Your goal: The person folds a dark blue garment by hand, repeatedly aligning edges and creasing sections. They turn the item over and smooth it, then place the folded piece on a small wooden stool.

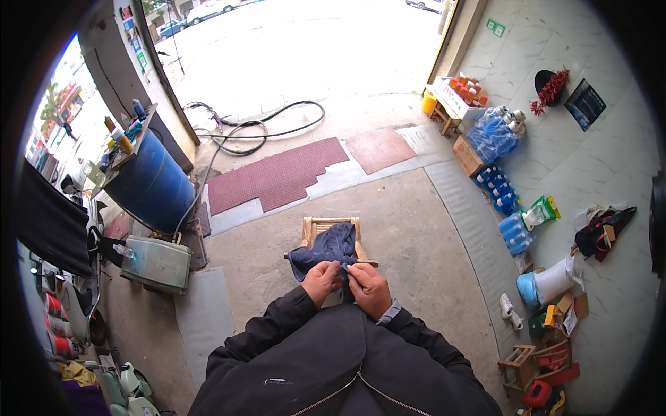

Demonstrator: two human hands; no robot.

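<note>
In front of my chest, a dark navy cloth garment [331,244] lies draped over a small wooden stool [316,223]. My left hand [322,281] pinches a bit of this cloth between thumb and fingers. Close beside it, nearly touching, my right hand [370,288] pinches the same cloth, its knuckles turned up. Part of the garment hangs down between my hands. What exactly sits between the fingertips is too small to make out. Slats and side rails of the stool show around the fabric.
A blue barrel [154,184] topped with bottles stands left, beside a grey box [156,263]. A black hose [243,132] coils near the doorway. Red mats [277,173] lie ahead. Along the right wall are blue bottles [498,188], white shoes [510,310] and a wooden stool [519,367].
</note>
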